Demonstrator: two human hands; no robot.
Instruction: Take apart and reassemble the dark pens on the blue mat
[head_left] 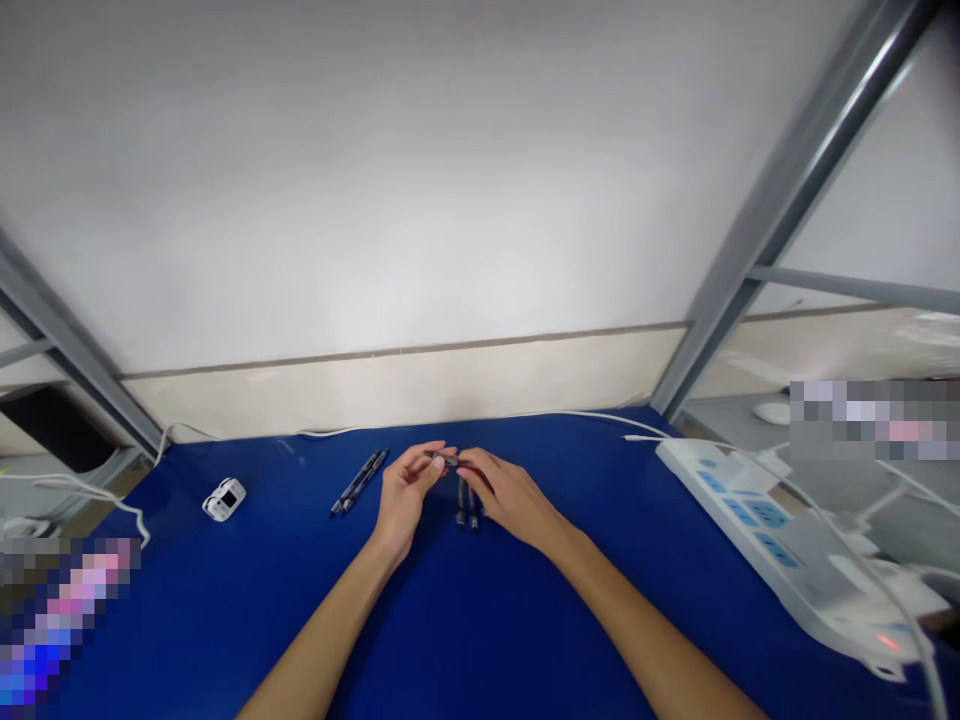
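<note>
My left hand (407,490) and my right hand (510,492) meet above the blue table, both closed on one dark pen (448,460) held sideways between them. Fingers cover most of it. Under my right hand, several black pens (466,505) lie side by side on the table, their upper ends partly hidden by the fingers. To the left of my left hand rests another pair of dark pens (360,482), slanted and close together.
A white power strip (739,520) with plugs and cables lies at the right on the blue table (450,630). At the left sits a small white device (223,499). A white cable (585,414) runs along the back edge by the wall. Grey metal posts (720,330) stand at both sides.
</note>
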